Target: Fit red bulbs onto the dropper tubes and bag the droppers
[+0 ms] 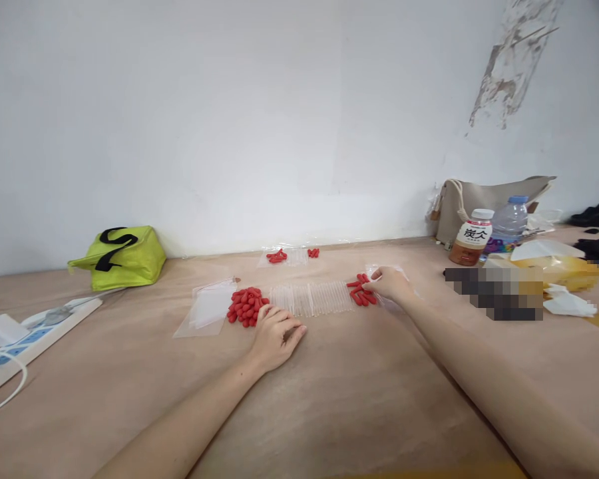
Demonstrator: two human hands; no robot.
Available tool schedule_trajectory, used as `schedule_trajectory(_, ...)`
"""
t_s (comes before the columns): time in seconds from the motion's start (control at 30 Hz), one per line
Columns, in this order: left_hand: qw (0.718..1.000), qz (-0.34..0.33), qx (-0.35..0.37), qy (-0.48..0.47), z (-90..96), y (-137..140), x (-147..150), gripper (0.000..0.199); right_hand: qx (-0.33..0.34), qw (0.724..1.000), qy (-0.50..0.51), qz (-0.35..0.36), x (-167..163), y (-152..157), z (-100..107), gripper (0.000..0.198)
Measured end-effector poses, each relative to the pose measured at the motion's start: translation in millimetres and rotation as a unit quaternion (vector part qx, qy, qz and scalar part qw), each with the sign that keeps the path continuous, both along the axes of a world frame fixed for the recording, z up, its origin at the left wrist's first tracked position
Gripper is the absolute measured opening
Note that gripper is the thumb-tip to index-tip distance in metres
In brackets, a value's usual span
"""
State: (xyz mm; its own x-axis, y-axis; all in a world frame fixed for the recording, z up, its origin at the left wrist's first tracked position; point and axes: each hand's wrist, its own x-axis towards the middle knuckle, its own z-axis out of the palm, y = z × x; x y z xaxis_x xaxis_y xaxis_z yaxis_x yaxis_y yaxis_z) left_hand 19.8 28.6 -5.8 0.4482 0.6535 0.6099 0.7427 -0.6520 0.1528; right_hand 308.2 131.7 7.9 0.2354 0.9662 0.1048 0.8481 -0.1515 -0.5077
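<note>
My left hand (278,336) rests on the table with its fingers loosely curved and the thumb apart. Its fingertips lie beside a pile of small red rubbery bulb-shaped pieces (244,306), and I see nothing held in it. A row of thin clear plastic tubes (312,299) lies side by side just beyond it. At the row's right end, my right hand (392,285) pinches at a smaller group of red pieces (362,297). Its fingertips appear closed on one red piece, partly hidden by the fingers. Clear plastic bags (204,309) lie left of the pile.
Near the wall lies a clear bag (297,257) with red pieces and tubes. A yellow-green bag (130,259) and a power strip (44,332) are on the left. A drink bottle (472,238), a water bottle (509,223) and a beige bag (446,213) stand at right.
</note>
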Motion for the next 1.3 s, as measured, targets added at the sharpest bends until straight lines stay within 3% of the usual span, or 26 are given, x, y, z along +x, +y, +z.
schedule_trajectory(0.2, 1.0, 0.006, -0.015, 0.009, 0.8, 0.2, 0.2, 0.021, -0.051, 0.998, 0.012, 0.026, 12.8, 7.3, -4.1, 0.052)
schedule_trajectory(0.47, 1.0, 0.007, -0.014, 0.011, -0.6, 0.9, -0.1, 0.02, -0.062, 0.996, 0.062, 0.015, 12.5, 4.4, 1.2, 0.06)
schedule_trajectory(0.57, 1.0, 0.002, -0.013, 0.008, -0.3, 0.9, -0.2, 0.02, -0.07, 0.995, 0.075, 0.012, 17.3, 1.2, 9.3, 0.052)
schedule_trajectory(0.73, 1.0, 0.0, -0.008, 0.003, -0.1, 0.8, -0.8, 0.018, -0.102, 0.993, 0.055, 0.018, 25.6, 0.9, 12.2, 0.016)
schedule_trajectory(1.0, 1.0, 0.003, -0.011, 0.011, 0.4, 0.8, 0.0, 0.019, -0.17, 0.984, 0.026, 0.043, 22.5, 2.3, 11.5, 0.025)
schedule_trajectory(1.13, 1.0, 0.005, -0.011, 0.013, 1.2, 0.1, 0.4, 0.019, -0.067, 0.996, -0.055, 0.034, 20.7, 1.8, 10.3, 0.033)
schedule_trajectory(1.2, 1.0, 0.001, -0.008, 0.013, 1.1, 0.0, 0.0, 0.02, -0.019, 0.997, -0.065, 0.045, 18.7, 1.2, 7.2, 0.027)
schedule_trajectory(1.3, 1.0, -0.002, -0.006, 0.013, 0.8, 0.2, -0.6, 0.02, -0.026, 0.996, -0.058, 0.066, 14.4, 0.2, 2.1, 0.015)
